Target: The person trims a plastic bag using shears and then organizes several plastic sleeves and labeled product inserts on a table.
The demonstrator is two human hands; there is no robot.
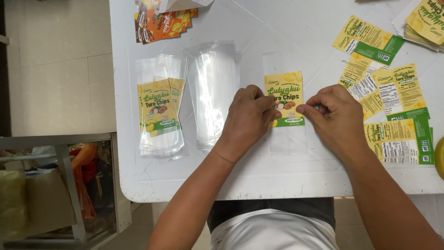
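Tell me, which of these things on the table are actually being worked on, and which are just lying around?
In hand:
left hand
right hand
yellow-green label, pressed at both edges
clear bag beneath it

Lying about:
labelled bags at left
stack of plain clear bags
loose yellow-green labels at right
orange labels at the top edge

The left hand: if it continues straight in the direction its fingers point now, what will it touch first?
The left hand points right, across the yellow label it already presses on a clear bag. Going on, it would most likely meet the fingertips of the right hand, which sit close at the label's right edge.
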